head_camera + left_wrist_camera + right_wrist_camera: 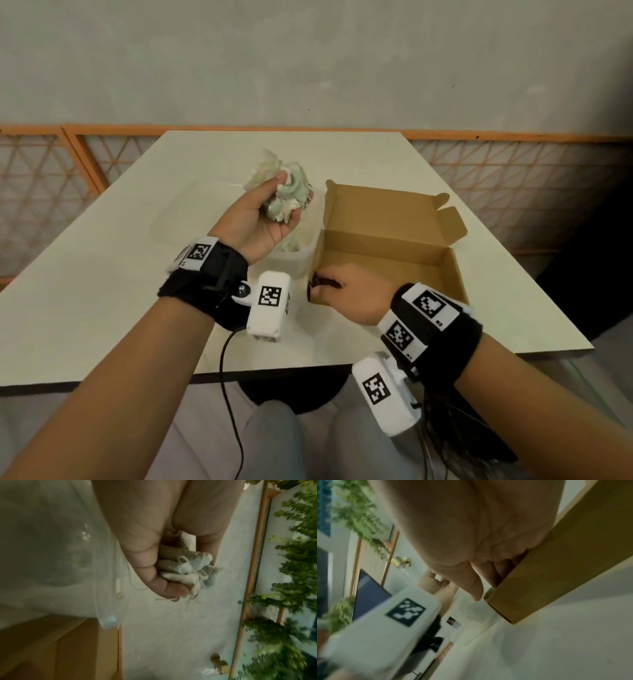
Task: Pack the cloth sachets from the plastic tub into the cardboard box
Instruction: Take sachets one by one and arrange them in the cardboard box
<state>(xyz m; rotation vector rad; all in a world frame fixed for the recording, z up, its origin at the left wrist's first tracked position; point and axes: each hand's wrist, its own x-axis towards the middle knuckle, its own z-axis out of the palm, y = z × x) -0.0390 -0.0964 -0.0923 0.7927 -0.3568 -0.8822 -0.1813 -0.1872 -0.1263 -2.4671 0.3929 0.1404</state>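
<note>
The left hand (255,219) is raised above the plastic tub (301,251), palm up, its fingers and thumb curled round a bunch of cloth sachets (286,192); this grip is closed on the bundle, which bulges out above the fingers in pale white and green folds. In the left wrist view the same sachets (188,569) show crumpled between the fingers (171,589), with loose threads hanging from them, and the tub's clear rim (109,620) lies just beside the hand. More sachets remain in the tub below the palm.

The right hand (352,291) holds the near left corner of the cardboard box (387,240), its fingers hooked over the front wall; in the right wrist view the fingers (496,573) curl over the box edge (539,582), so this grip is closed on the box. The box stands open on the tabletop (102,274), touching or just beside the tub on the tub's right, lid flap folded back, and its inside shows only bare cardboard.

Both wrists carry black bands with white marker blocks (270,305).
</note>
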